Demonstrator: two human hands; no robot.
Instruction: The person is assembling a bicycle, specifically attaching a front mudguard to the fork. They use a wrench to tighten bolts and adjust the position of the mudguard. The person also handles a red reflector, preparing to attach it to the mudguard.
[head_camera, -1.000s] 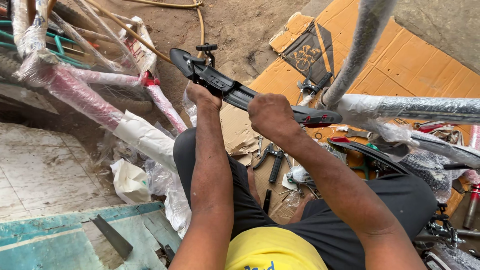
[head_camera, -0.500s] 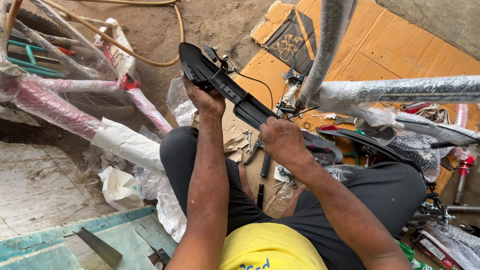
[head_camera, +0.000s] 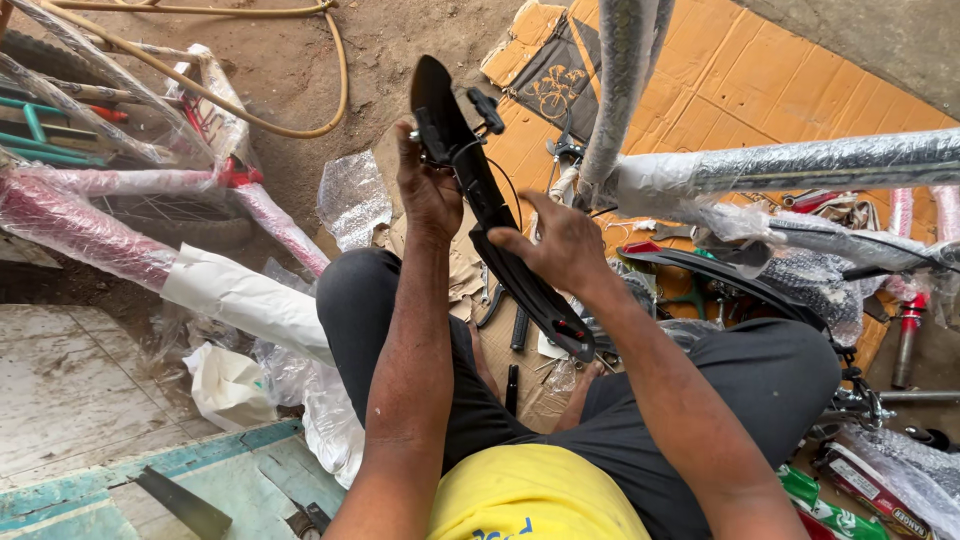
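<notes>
While the person sits on the ground with knees apart, both hands hold a long black bicycle mudguard (head_camera: 500, 225) up over the lap. The left hand (head_camera: 428, 190) is clamped on its upper part, just beside a small black bracket (head_camera: 484, 106) and a thin wire; the right hand (head_camera: 560, 245) is wrapped on its middle, fingers curled over the edge. The mudguard runs slantwise — its rounded tip up and away, its lower end with a red reflector (head_camera: 572, 328) near the right knee.

Flattened cardboard (head_camera: 740, 90) lies on the floor beyond, and small tools are scattered between the legs. A bicycle frame wrapped in white foam and plastic (head_camera: 780, 165) crosses on the right; a pink wrapped frame (head_camera: 90, 230) lies at left. No container holding anything can be made out — only loose plastic bags (head_camera: 230, 385) by the left thigh.
</notes>
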